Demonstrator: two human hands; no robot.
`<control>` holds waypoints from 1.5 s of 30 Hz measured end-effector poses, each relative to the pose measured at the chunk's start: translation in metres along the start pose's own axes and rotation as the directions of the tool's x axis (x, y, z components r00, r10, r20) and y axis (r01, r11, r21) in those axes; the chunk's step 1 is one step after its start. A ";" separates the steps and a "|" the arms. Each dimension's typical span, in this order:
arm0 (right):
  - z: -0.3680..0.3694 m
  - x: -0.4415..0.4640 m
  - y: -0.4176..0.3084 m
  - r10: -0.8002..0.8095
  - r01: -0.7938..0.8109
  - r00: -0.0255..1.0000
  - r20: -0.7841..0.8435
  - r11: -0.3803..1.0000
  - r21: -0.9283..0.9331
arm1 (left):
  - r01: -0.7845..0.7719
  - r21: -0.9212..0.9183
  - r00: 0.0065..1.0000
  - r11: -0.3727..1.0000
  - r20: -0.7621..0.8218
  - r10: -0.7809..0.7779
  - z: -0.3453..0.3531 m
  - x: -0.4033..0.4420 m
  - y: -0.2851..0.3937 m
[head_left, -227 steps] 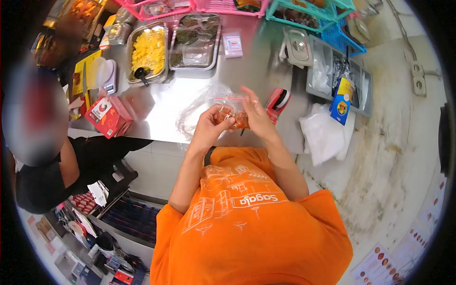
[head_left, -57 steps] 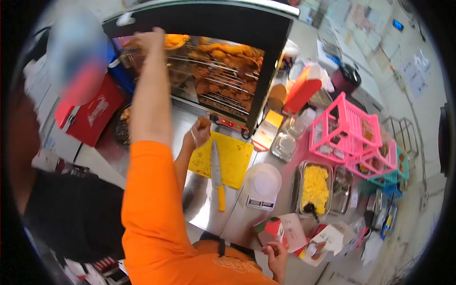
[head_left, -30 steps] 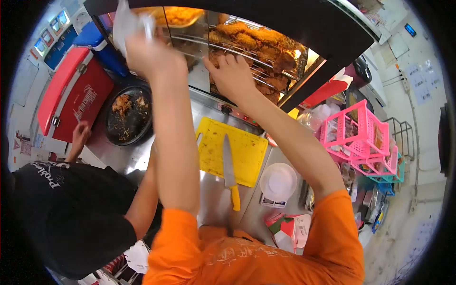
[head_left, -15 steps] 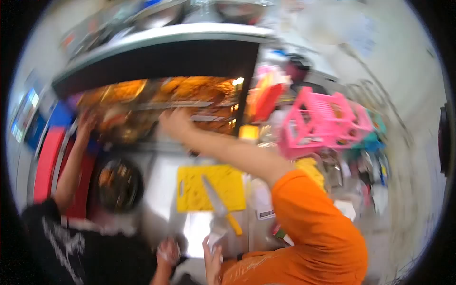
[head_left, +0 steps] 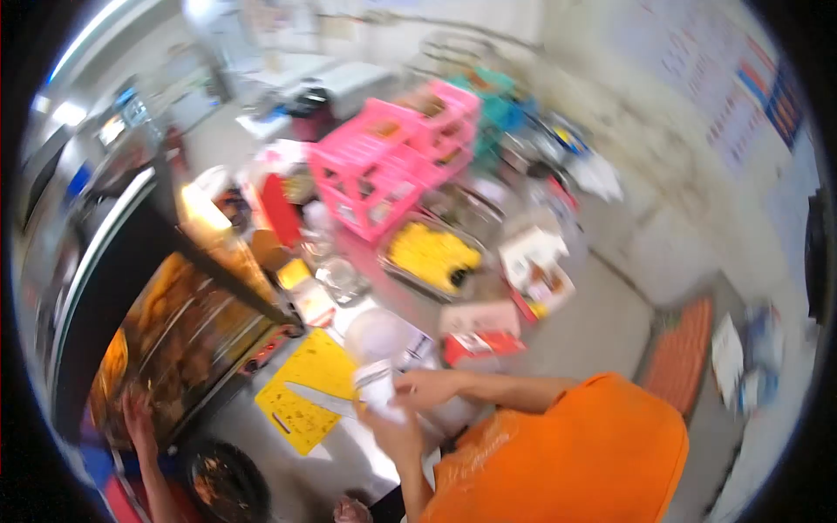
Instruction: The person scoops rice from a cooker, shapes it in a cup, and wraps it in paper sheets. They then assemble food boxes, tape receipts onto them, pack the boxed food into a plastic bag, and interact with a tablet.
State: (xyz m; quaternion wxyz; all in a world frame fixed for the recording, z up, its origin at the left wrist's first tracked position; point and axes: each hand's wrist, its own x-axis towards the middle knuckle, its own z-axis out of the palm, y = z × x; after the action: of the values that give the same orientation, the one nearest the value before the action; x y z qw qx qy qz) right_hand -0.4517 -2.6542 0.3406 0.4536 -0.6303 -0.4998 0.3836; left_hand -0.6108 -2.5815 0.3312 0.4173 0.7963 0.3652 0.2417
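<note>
Two bare hands meet over the steel desk [head_left: 240, 418], at the right edge of a yellow plastic cutting board [head_left: 318, 362] that bears a long steel knife [head_left: 316, 397]. The left hand [head_left: 392, 427] has its grip closed around a small white packet [head_left: 377, 390], apparently paper-like, holding it upright. The right hand [head_left: 425, 390] comes in beside it; blur hides its fingertips, so I cannot tell how far open that grip is or whether it has hold of anything.

To handle the packet well, I would keep the left grip light but steady, let the right fingers work at the upper edge, and keep both wrists off the knife.

Among the containers, leftmost is a black-framed glass heated cabinet [head_left: 187, 353] with racks of browned food, another person's hand [head_left: 138, 417] at its front. Below it sits a round black pan [head_left: 248, 501] with food scraps. Farther right come a clear container [head_left: 342, 281], contents unclear, and pink plastic baskets [head_left: 366, 161] of mixed packets. Next, a rectangular metal tray [head_left: 399, 281] holds yellow pieces and a black spoon [head_left: 459, 278]. Then come a red-and-white carton [head_left: 479, 347], contents not visible, and an opened white carton [head_left: 527, 247] with brownish printing or food, too blurred to tell.
</note>
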 end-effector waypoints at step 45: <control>-0.552 -0.473 0.370 0.380 -0.774 0.496 -0.780 0.600 -0.200 | 0.303 -0.396 0.534 0.867 0.824 0.190 0.670 -0.070 0.284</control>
State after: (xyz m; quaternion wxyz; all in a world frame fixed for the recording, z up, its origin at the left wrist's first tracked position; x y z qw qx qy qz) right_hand 0.0725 -3.2537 0.1640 0.2418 -0.9549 -0.1315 0.1110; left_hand -0.0837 -3.0726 0.2058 0.7372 0.6642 0.0699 -0.1019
